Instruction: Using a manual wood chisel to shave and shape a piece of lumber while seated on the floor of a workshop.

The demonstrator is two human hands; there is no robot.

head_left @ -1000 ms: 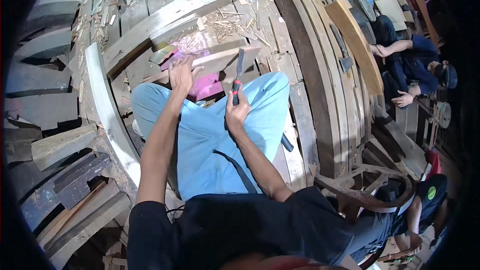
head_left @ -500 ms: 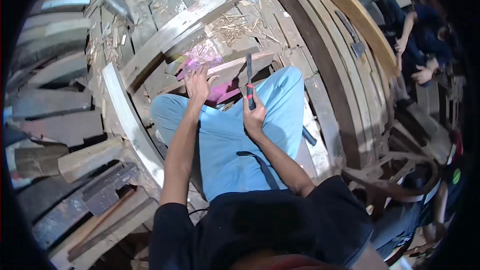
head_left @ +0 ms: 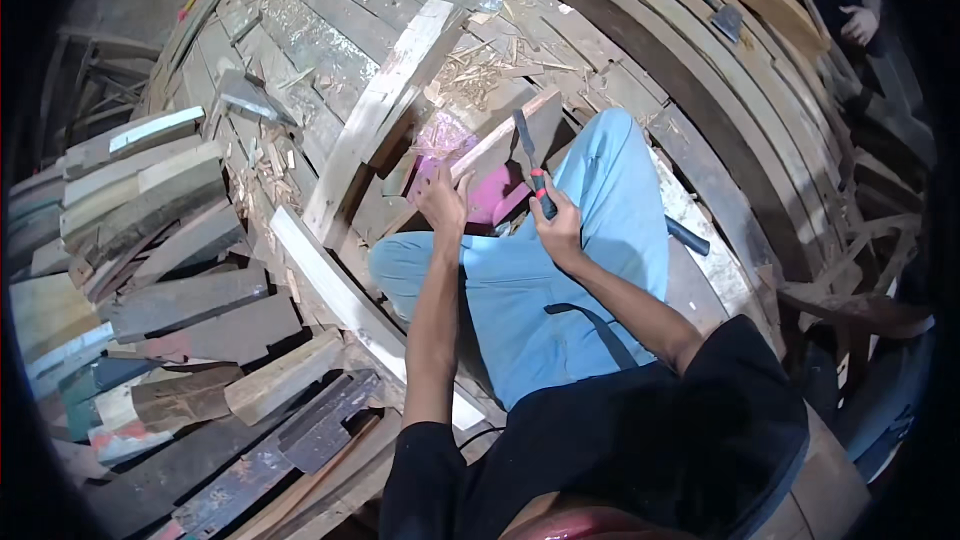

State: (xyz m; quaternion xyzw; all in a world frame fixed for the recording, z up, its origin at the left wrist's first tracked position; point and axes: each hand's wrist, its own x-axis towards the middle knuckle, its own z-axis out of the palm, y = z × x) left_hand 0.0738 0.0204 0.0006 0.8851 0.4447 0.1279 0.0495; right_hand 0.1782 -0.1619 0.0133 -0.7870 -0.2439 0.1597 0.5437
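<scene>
Between my bent knees, in light blue trousers (head_left: pixel 610 170), lies a wooden board (head_left: pixel 500 140) with a pale upper edge, over pink pieces (head_left: pixel 485 202). My left hand (head_left: pixel 440 195) grips the board at its nearer left part, fingers bent over the edge. My right hand (head_left: pixel 558 220) holds a chisel (head_left: pixel 525 135) by its black and red handle, the flat blade pointing away from me and crossing just above the board's right part.
Pale beams (head_left: pixel 395 90) lie ahead and at my left, among wood shavings (head_left: pixel 470 70). Stacked offcuts (head_left: pixel 200 330) fill the left. An axe (head_left: pixel 722 20) rests on planks at the upper right. A dark-handled tool (head_left: pixel 688 236) lies beside my right knee. A co-worker's hand (head_left: pixel 860 25) shows at top right.
The view has swung leftward, so more stacked wood shows and the co-workers have mostly left the picture. My hands keep their holds on board and chisel.
</scene>
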